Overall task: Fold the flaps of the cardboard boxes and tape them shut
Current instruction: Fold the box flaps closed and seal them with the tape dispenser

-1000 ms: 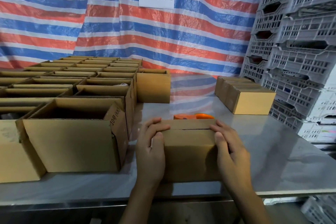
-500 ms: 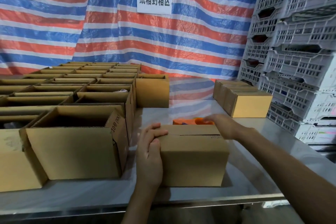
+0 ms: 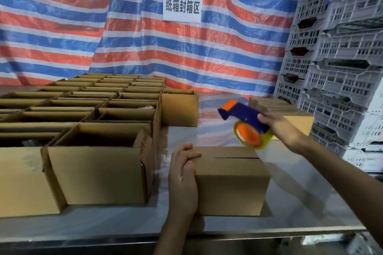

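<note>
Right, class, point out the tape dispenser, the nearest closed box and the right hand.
tape dispenser (image 3: pixel 244 116): head view, blue body.
nearest closed box (image 3: pixel 232 184): head view, front face.
right hand (image 3: pixel 280 128): head view, back of hand.

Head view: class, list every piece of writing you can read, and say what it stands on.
"纸箱封箱区": white paper sign on the striped tarp.
"10号": side flap of the nearest open cardboard box; the print after it is too blurred to read.
No other writing is legible.

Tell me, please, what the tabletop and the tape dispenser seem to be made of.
Tabletop: likely stainless steel, smooth and shiny; it mirrors the striped tarp. Tape dispenser: apparently moulded plastic, glossy blue body with orange parts.
</note>
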